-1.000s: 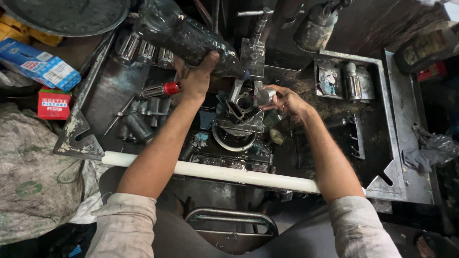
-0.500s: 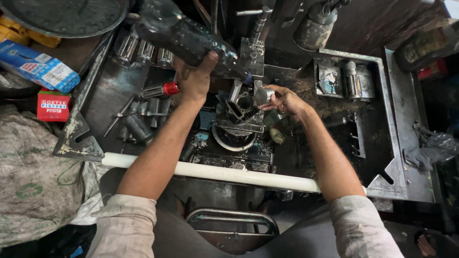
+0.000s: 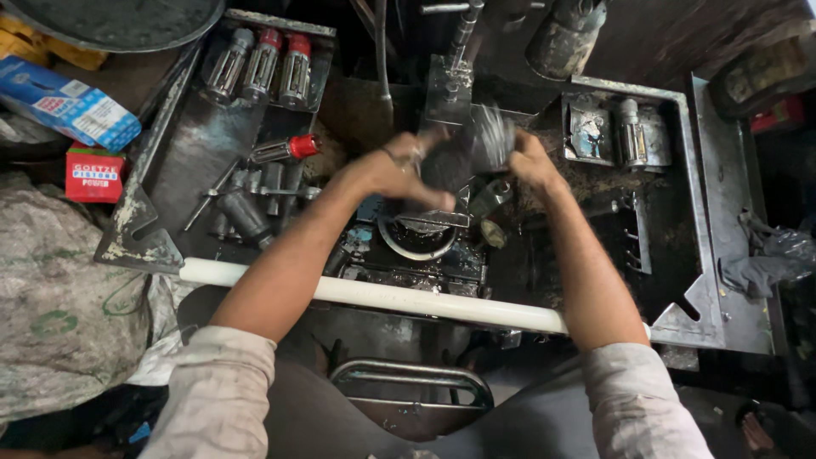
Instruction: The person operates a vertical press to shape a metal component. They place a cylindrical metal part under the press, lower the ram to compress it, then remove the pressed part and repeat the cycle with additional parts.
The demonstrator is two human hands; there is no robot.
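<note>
Both my hands meet over the middle of a greasy black workbench. My left hand (image 3: 406, 170) and my right hand (image 3: 525, 160) together grip a dark, blurred cylindrical metal part (image 3: 466, 151), held above a round metal ring fixture (image 3: 416, 240). Behind the part stands an upright metal press post (image 3: 449, 81). A ring shows on my left hand. Motion blur hides the part's exact shape.
Red-capped metal cylinders (image 3: 262, 64) lie in a tray at the back left, one more (image 3: 285, 149) on the bench. A white pipe (image 3: 374, 295) runs across the front. Blue box (image 3: 68, 104) and red box (image 3: 93, 174) sit left; a cloth sack (image 3: 59, 306) lies below.
My left hand came down off the big dark lever at the upper left to the centre. Both hands now hold the dark part; the lever has swung out of view.
</note>
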